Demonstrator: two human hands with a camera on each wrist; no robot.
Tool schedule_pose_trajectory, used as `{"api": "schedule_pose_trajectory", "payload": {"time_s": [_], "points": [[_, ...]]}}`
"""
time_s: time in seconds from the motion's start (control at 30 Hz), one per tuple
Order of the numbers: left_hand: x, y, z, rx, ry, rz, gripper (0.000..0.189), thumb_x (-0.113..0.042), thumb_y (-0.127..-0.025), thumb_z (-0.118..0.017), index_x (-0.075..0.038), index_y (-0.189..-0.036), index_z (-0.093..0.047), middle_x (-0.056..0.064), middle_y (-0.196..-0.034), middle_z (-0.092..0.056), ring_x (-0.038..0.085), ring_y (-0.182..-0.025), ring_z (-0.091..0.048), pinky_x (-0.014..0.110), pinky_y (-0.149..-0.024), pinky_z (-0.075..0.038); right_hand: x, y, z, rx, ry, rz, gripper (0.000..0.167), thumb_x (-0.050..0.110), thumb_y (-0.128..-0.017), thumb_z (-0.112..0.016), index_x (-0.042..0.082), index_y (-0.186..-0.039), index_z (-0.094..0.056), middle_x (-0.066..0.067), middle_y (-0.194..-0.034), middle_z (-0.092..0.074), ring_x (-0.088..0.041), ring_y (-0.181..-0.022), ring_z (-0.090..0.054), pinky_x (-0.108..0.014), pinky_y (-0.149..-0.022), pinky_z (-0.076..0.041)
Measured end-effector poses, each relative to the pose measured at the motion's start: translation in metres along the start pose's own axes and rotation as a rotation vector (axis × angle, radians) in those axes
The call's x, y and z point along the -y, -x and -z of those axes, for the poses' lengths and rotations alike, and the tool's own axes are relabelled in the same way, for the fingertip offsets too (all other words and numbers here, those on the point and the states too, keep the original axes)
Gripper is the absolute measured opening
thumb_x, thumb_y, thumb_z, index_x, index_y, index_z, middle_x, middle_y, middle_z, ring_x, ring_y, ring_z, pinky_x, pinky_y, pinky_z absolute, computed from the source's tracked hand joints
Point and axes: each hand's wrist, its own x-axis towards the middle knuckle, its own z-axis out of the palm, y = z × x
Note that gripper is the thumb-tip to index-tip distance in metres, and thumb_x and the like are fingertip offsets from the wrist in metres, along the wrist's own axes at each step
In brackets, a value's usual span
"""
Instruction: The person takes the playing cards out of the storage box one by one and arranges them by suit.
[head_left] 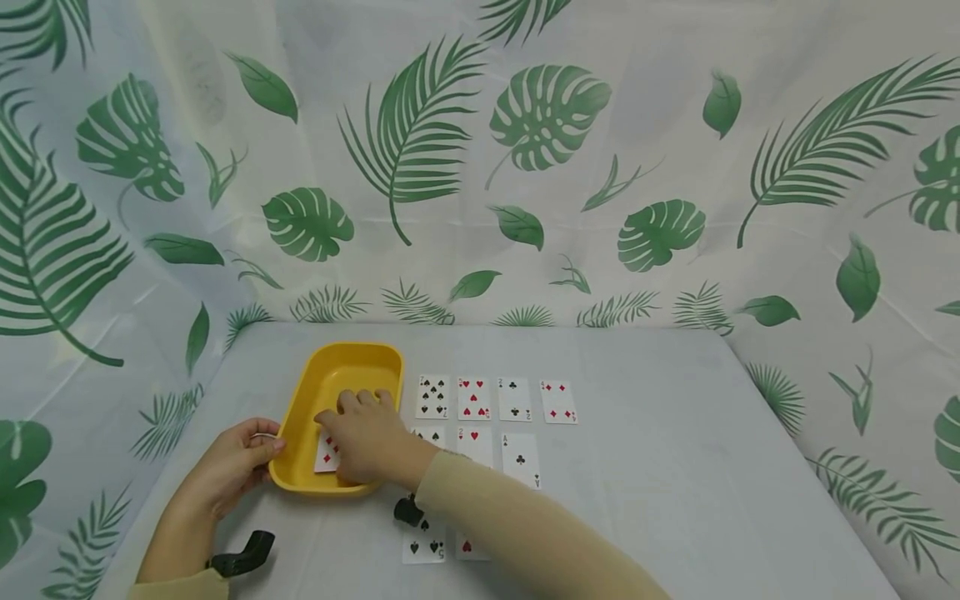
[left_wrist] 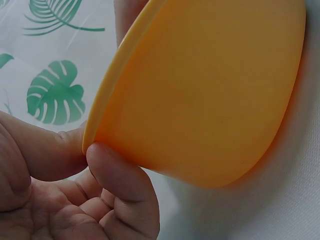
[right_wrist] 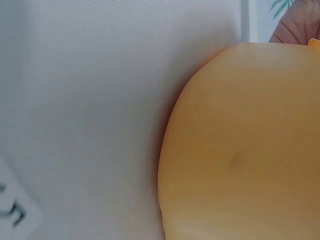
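My left hand (head_left: 232, 458) pinches the rim of a yellow plastic tray (head_left: 281, 462) between thumb and fingers at its near left side. The left wrist view shows that thumb and a finger (left_wrist: 122, 185) closed on the rim. My right hand (head_left: 371, 437) reaches down inside the tray with bent fingers, over a playing card (head_left: 327, 454) with red diamonds. The hand covers much of this card, and I cannot tell whether the fingers grip it. In the right wrist view the tray's outer wall (right_wrist: 240, 140) hides the right fingers.
Right of the tray, face-up cards lie in rows, among them a seven of spades (head_left: 432, 397), a four of diamonds (head_left: 559, 402) and an ace of clubs (head_left: 521, 460). My right sleeve (head_left: 525, 517) crosses over the nearer rows. A leaf-print cloth (head_left: 450, 167) hangs behind the table.
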Motion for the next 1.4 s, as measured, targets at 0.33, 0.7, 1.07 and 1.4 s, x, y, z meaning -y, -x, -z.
{"api": "schedule_pose_trajectory", "payload": {"time_s": [0.33,0.7,1.07,1.4], "points": [[-0.002,0.000,0.001,-0.005,-0.009,0.003,0.036,-0.012,-0.110,-0.060,0.006,-0.137,-0.045,0.001,-0.095,-0.066,0.016,-0.078,-0.060,0.029,-0.068,-0.055,-0.014,0.008,0.008,-0.031,-0.145,0.072,0.075,0.035,-0.082,-0.086,0.043,-0.150,-0.055,0.009,-0.146,-0.051,-0.016,-0.128,-0.043,-0.051,-0.124,-0.032],[0.000,0.001,0.003,-0.016,-0.014,0.015,0.037,-0.011,-0.110,-0.059,0.007,-0.138,-0.044,0.001,-0.095,-0.065,0.017,-0.077,-0.059,0.028,-0.066,-0.056,-0.035,0.033,0.022,-0.119,-0.240,0.089,0.080,0.034,-0.083,-0.085,0.041,-0.155,-0.051,0.005,-0.152,-0.049,-0.018,-0.142,-0.043,-0.047,-0.123,-0.035],[0.000,0.000,0.002,-0.010,-0.025,-0.005,0.037,-0.011,-0.110,-0.058,0.007,-0.139,-0.045,0.002,-0.096,-0.065,0.017,-0.078,-0.060,0.029,-0.067,-0.056,-0.066,0.078,0.029,-0.156,-0.334,0.065,0.080,0.028,-0.082,-0.087,0.039,-0.154,-0.054,0.004,-0.151,-0.050,-0.019,-0.140,-0.044,-0.047,-0.122,-0.037],[-0.002,0.002,0.000,-0.002,-0.027,-0.013,0.035,-0.011,-0.110,-0.058,0.007,-0.137,-0.045,0.003,-0.097,-0.066,0.018,-0.079,-0.061,0.030,-0.068,-0.056,-0.105,0.133,0.019,-0.164,-0.475,-0.016,0.081,0.020,-0.081,-0.087,0.037,-0.153,-0.055,0.005,-0.154,-0.047,-0.020,-0.145,-0.040,-0.051,-0.118,-0.044]]}}
